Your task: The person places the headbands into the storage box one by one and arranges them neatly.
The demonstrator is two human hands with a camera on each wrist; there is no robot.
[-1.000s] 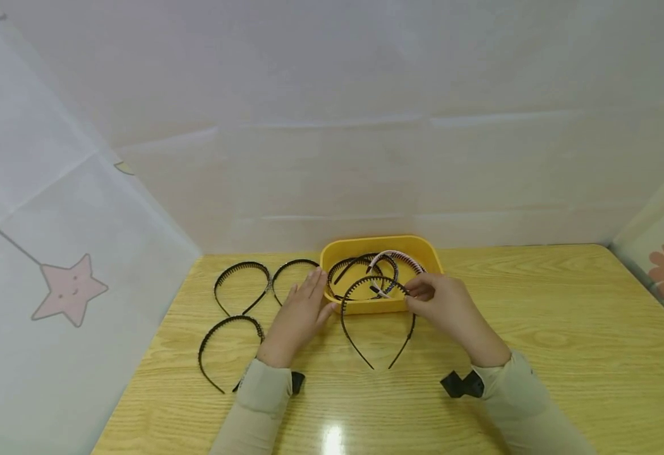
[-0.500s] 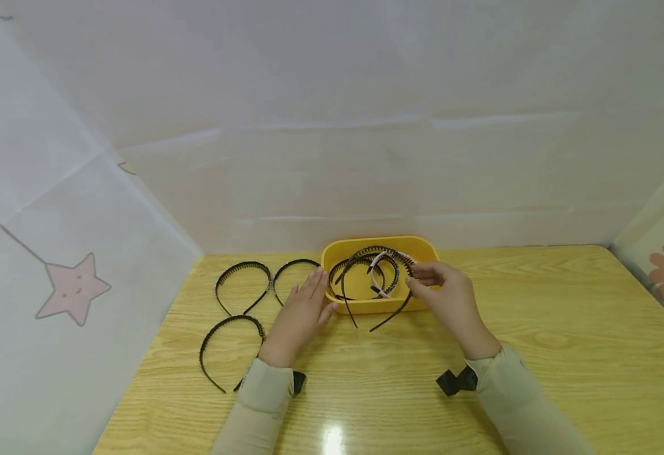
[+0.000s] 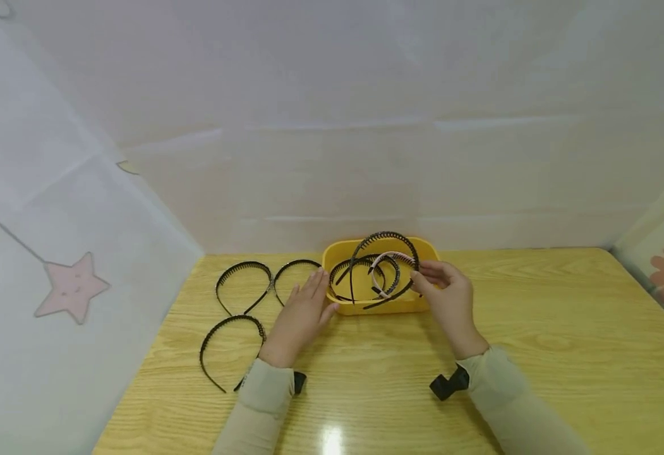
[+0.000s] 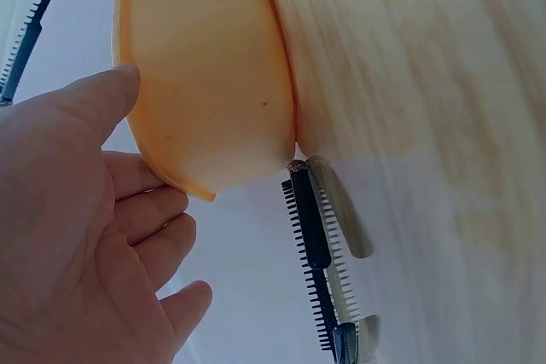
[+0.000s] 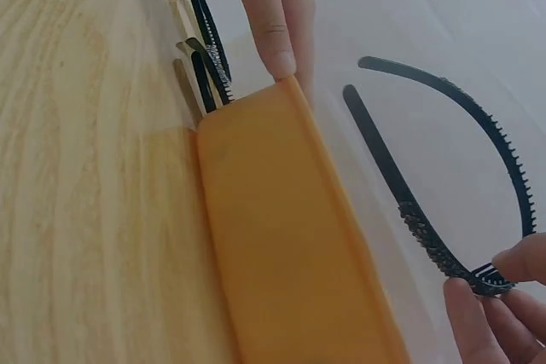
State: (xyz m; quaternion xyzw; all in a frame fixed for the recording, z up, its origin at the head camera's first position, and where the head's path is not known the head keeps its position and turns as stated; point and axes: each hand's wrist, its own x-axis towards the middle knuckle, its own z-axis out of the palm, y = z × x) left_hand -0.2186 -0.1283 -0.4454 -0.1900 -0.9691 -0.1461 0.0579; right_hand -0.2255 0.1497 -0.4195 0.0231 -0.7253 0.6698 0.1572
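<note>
A black toothed headband (image 3: pixel 385 234) is pinched between the thumb and fingers of my right hand (image 3: pixel 450 306), raised over the yellow bin (image 3: pixel 388 308). The right wrist view shows its ends pointing away from the hand and a rough, glittery stretch (image 5: pixel 426 240) along one side. Inside the bin lie a pink headband (image 3: pixel 402 256) and several dark ones (image 3: pixel 345 262). My left hand (image 3: pixel 300 319) rests on the bin's left end, fingers extended over the rim and thumb at the front corner.
Three black headbands lie on the wooden table (image 3: pixel 508 392) left of the bin: one at far left (image 3: pixel 243 264), another beside the bin (image 3: pixel 296 261), and one nearer (image 3: pixel 231 318), partly behind the left wrist. A pale sheet wall (image 3: pixel 332 189) rises behind the table.
My right hand has lifted the headband from the bin's front edge back and up over the bin, turning it slightly. The left hand stays at the bin's left end.
</note>
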